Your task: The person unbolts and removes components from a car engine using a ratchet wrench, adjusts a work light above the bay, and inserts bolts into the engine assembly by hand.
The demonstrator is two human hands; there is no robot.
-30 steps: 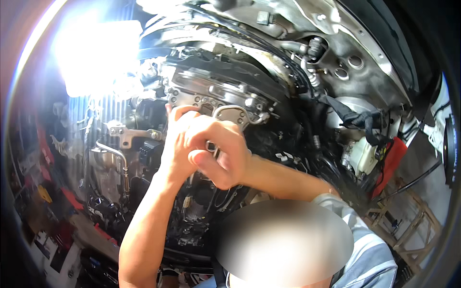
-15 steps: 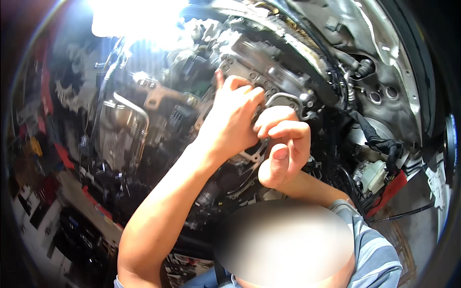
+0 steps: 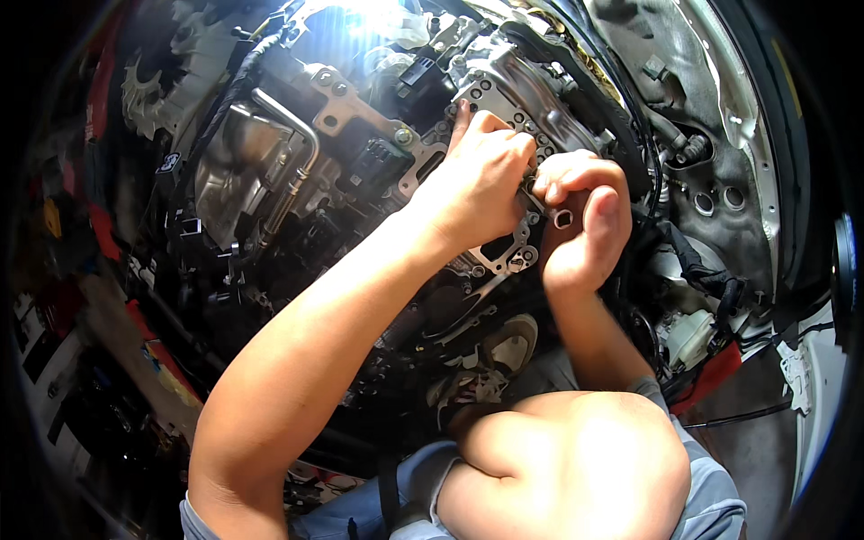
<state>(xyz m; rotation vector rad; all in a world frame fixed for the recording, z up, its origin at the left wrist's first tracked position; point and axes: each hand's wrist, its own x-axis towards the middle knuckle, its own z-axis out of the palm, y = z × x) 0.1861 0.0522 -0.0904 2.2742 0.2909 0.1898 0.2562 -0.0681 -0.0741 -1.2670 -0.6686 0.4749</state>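
Can see spanner (image 3: pixel 555 213) at 4 o'clock from L hand (image 3: pixel 489 184), running approx. 10-to-4, nearer R hand (image 3: pixel 592 211); w/ both mostly curled, can't tell pinch.

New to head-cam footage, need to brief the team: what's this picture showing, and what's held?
There's no robot: these are a person's left hand and right hand, seen from above by a wide fisheye camera on their head, so straight edges bend. Below is an exposed engine, with a curved metal pipe at left and a bright lamp above. Both hands curl close together over it. A metal ring shows beside the right palm; whatever the fingers grip is hidden.
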